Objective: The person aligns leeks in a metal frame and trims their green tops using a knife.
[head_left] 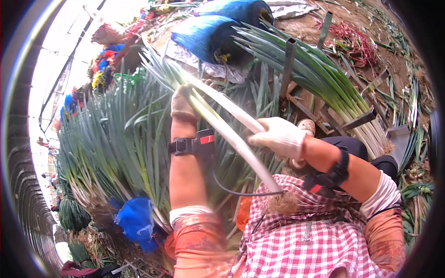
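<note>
The left hand (pixel 184 103) is clenched around the leeks (pixel 238 144) at their leafy section, apparently to keep them together, while the right hand (pixel 282 137), below that grip, grasps one stalk (pixel 236 110), likely to steady its lower end.

Left hand (pixel 184 103): fingers partly hidden by leeks (pixel 232 134). Lower end of 1 leek hidden in right hand (pixel 282 137). Left sleeve (pixel 197 236): blurred. Checked apron (pixel 301 250): cut off at bottom edge. Rear blue bundle (pixel 241 11): cut off at top. Colored items (pixel 104 67), upper left: too small to identify.
</note>
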Available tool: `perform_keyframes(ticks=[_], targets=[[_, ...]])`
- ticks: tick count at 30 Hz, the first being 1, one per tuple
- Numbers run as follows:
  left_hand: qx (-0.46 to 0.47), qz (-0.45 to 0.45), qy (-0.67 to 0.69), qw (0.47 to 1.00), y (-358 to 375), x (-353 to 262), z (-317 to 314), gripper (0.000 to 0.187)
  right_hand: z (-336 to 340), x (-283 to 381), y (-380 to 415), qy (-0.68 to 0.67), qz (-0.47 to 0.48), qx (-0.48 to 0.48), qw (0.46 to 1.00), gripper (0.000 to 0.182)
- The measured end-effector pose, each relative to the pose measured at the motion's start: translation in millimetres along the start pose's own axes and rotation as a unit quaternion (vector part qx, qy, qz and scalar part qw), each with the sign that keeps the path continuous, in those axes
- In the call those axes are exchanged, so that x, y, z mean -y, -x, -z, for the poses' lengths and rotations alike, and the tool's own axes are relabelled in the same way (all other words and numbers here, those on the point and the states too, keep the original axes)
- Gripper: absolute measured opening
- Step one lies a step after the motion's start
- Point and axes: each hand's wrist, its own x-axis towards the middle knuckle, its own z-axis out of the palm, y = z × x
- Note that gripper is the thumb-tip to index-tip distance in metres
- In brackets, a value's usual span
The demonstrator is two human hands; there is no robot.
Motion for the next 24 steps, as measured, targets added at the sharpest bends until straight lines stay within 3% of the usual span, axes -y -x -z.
perform_keyframes(ticks=[2, 4, 5, 7, 12, 15, 19, 20, 21, 23, 24], targets=[[-0.006, 0.060, 0.106, 0.993, -7.3, 22.4, 26.2, 0.056, 9.9, -20.5, 21.0, 0.005, -0.025, 0.026, 0.999, 0.040], [0.093, -0.026, -0.153, 0.983, -22.3, 42.5, 57.1, 0.050, 12.3, -29.6, 49.3, -0.060, -0.057, 0.064, 0.994, 0.047], [0.058, 0.082, 0.211, 0.972, -26.8, 48.2, 68.9, 0.043, 10.6, -43.0, 57.1, -0.108, -0.067, 0.082, 0.988, 0.049], [0.053, 0.030, 0.183, 0.981, -26.7, 58.8, 65.4, 0.048, 0.4, -54.6, 69.7, -0.178, -0.075, 0.073, 0.978, 0.045], [0.074, -0.011, 0.163, 0.984, -22.6, 65.5, 48.3, 0.054, 1.8, -40.3, 82.4, -0.192, -0.099, 0.075, 0.974, 0.043], [0.155, 0.058, 0.174, 0.971, -0.8, 78.8, 39.7, 0.057, 9.3, -34.1, 78.7, -0.241, -0.084, 0.052, 0.965, 0.034], [0.083, 0.065, 0.143, 0.984, 28.2, 119.6, 40.4, 0.068, 19.1, -41.7, 72.3, -0.204, -0.107, 0.074, 0.970, 0.035], [0.057, 0.116, 0.173, 0.976, 32.4, 127.3, 41.5, 0.071, 17.7, -48.8, 71.6, -0.158, -0.122, 0.093, 0.976, 0.040], [0.026, 0.135, 0.182, 0.974, 31.8, 134.4, 41.6, 0.067, 15.7, -53.6, 72.8, -0.160, -0.127, 0.091, 0.975, 0.040], [0.178, 0.126, 0.264, 0.939, 24.2, 141.0, 40.2, 0.056, 11.8, -58.3, 74.9, -0.251, -0.136, 0.104, 0.953, 0.040], [0.157, 0.094, 0.256, 0.949, 16.8, 141.1, 37.5, 0.046, 9.4, -53.3, 78.6, -0.214, -0.130, 0.088, 0.964, 0.041]])
